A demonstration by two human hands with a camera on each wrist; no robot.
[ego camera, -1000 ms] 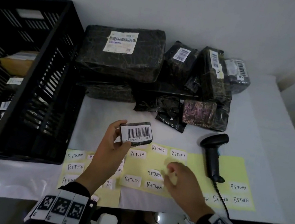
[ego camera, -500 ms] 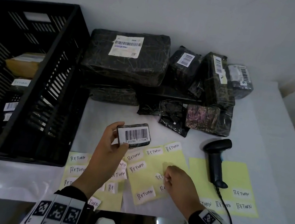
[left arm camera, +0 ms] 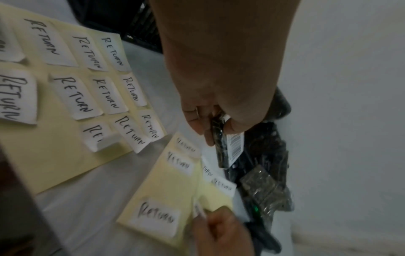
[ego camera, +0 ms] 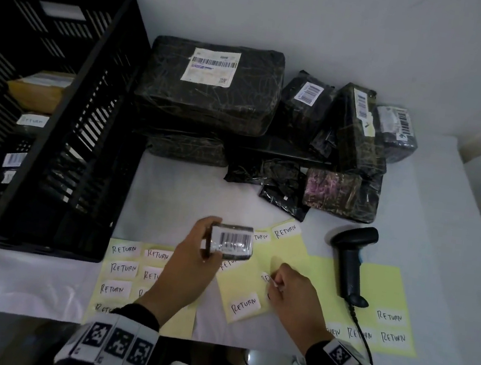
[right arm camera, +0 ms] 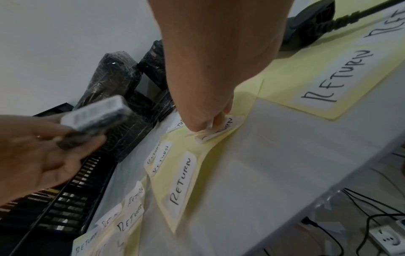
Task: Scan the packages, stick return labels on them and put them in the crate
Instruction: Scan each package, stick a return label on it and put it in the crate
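Package (ego camera: pixel 232 242) in left hand (ego camera: pixel 190 263); right hand (ego camera: pixel 294 295) pinches label (right arm camera: pixel 219 129) (half-peeled).

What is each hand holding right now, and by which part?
The left hand grips a small package by its left end. The right hand pinches a corner of a return label, peeling it off its yellow sheet.
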